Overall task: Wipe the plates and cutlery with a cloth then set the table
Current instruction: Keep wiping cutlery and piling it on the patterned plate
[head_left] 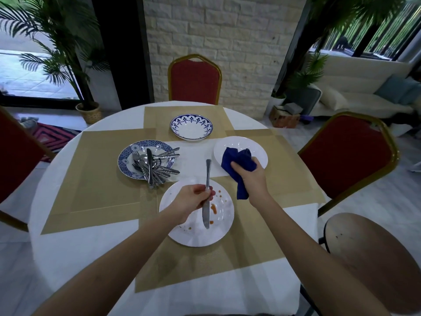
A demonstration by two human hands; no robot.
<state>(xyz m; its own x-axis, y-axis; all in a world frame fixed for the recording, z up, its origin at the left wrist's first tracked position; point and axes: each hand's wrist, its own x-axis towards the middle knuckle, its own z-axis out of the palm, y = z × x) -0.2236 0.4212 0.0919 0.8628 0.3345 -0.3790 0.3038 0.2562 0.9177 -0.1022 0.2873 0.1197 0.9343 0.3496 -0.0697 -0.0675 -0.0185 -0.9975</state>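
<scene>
- Steel table knife [207, 174] is hanging blade-down over the sauce-stained white plate [196, 236], with the left hand [193, 199] gripping it at mid-length in curled fingers.
- Right hand [249, 176] is clutching a bunched blue cloth [237, 160] just beside the knife, over the near edge of a clean white plate [241, 142].
- Remaining cutlery [152, 167] is lying heaped on a blue patterned plate [124, 160], left of the knife's handle.
- Blue-rimmed bowl [191, 133] is sitting at the far place.
- Tan placemats [102, 179] are covering the white round table [79, 258]; red chairs [194, 80] and a wooden stool [369, 247] are standing around it.
</scene>
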